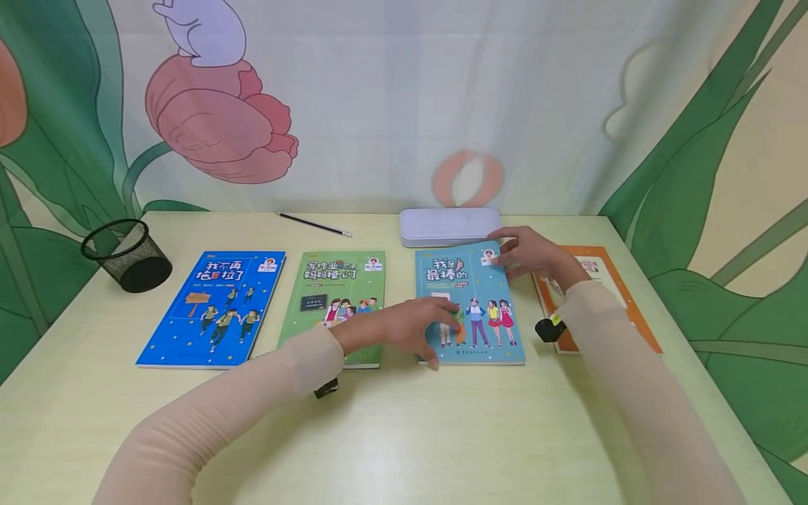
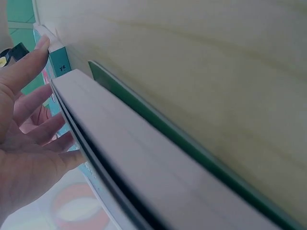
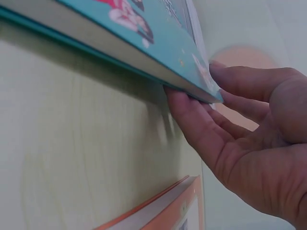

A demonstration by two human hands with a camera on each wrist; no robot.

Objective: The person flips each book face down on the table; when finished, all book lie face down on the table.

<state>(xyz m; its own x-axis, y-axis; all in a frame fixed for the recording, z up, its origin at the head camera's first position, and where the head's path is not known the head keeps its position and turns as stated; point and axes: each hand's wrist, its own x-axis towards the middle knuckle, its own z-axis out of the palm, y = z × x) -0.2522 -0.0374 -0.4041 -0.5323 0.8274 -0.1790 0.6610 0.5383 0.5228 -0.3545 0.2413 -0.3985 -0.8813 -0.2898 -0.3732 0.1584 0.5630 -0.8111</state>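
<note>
A teal book (image 1: 467, 301) with cartoon children on its cover lies right of the middle. My right hand (image 1: 536, 256) pinches its far right corner; in the right wrist view, the fingers (image 3: 192, 117) reach under that corner and the thumb is at its upper side. Over the book's near left part, my left hand (image 1: 413, 326) spreads its fingers, the thumb by the near left corner. The green book (image 1: 334, 280) lies partly beneath the left forearm, and its page edge fills much of the left wrist view.
A blue book (image 1: 221, 301) lies at the left, an orange-bordered book (image 1: 615, 294) at the right under the right forearm. Along the back are a black mesh cup (image 1: 126, 256) tipped over, a pencil (image 1: 315, 224) and a pale lavender case (image 1: 448, 226), right behind the teal book.
</note>
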